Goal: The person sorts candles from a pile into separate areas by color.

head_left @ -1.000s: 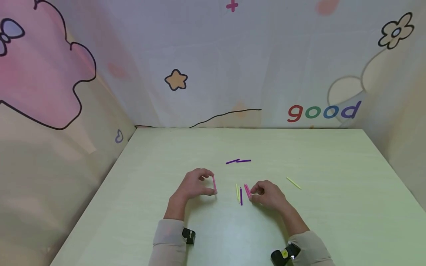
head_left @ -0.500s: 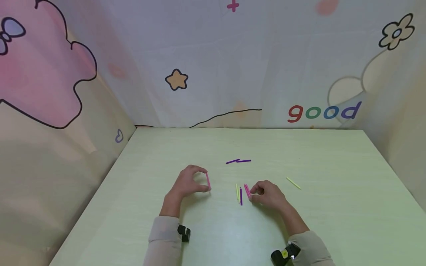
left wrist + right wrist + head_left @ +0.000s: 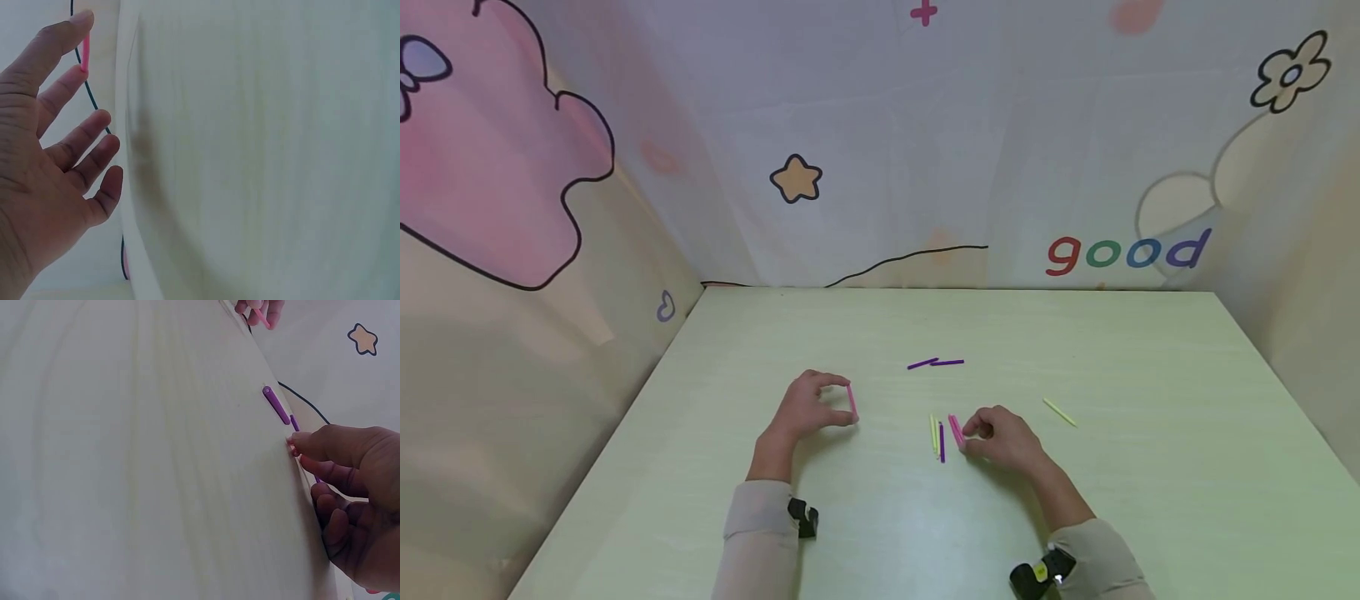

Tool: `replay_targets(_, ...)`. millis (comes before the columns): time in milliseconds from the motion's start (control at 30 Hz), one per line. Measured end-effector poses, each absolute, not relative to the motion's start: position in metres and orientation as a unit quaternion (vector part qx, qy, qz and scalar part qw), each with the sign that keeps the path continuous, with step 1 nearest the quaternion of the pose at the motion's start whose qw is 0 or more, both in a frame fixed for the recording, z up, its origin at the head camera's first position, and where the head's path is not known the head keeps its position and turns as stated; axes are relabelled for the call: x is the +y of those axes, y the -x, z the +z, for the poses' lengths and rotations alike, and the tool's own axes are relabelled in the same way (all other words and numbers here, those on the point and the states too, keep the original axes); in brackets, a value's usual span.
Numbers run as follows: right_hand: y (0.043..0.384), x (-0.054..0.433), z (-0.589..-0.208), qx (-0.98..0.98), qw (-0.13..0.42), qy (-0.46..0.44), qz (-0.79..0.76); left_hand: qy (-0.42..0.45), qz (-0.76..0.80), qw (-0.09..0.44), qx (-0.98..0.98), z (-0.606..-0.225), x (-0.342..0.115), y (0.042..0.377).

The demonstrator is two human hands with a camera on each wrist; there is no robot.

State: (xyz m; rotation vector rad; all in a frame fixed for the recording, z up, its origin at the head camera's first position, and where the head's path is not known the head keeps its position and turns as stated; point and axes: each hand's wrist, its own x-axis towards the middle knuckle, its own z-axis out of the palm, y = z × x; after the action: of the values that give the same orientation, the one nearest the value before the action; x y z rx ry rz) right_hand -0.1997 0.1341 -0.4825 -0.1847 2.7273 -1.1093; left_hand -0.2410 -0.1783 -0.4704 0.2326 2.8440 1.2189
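Observation:
My left hand point(image 3: 805, 407) is raised over the left-middle of the table, holding a thin pink stick point(image 3: 852, 402) by its two ends between thumb and index finger. In the left wrist view the same pink stick point(image 3: 85, 53) spans those two fingertips, the other fingers loosely bent. My right hand point(image 3: 1006, 440) rests on the table with curled fingers, thumb and index tips pinching at two pink sticks point(image 3: 956, 431) lying side by side. Just left of these lie a purple stick point(image 3: 942, 442) and yellow sticks point(image 3: 935, 435), roughly parallel.
Two purple sticks point(image 3: 947, 362) lie end to end farther back on the pale table point(image 3: 662, 517). A single yellow stick point(image 3: 1060, 412) lies to the right of my right hand. A printed cloth point(image 3: 880, 167) hangs behind the table and along its sides.
My left hand has moved left and slightly away from me, carrying the pink stick. The right hand and the sticks on the table have stayed in place.

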Motion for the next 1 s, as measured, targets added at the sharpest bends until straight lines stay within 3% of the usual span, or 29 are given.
replay_targets(1000, 0.1988, 0.1336, -0.4807, 0.922, 0.092, 0.066, -0.371, -0.036, 0.332, 0.053, 0.941, -0.4716, -0.1859, 0.2462)
